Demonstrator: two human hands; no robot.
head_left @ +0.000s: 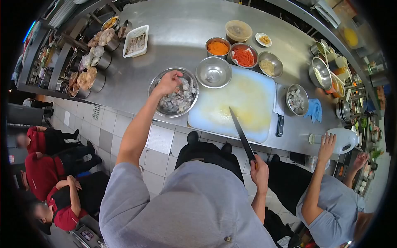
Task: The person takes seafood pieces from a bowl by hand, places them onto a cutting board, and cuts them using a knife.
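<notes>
My left hand (167, 83) is over a metal bowl (197, 91) of raw peeled shrimp (177, 102). Its fingers are curled together at the upper part of the bowl; whatever may be between them is too small to make out. My right hand (259, 170) grips the handle of a long knife (241, 131), its blade slanting up over the yellow-stained white cutting board (211, 109). Touching the board's upper left corner is a second metal bowl (214, 73), with a little something pale at its bottom.
Containers of orange (218, 48) and red shreds (243, 57) and minced pale food (269, 67) line the board's far edge. On the right lie a cleaver (280, 125), a shrimp bowl (297, 100) and a blue cloth (314, 110). A co-worker (331, 206) handles a white jug (342, 140).
</notes>
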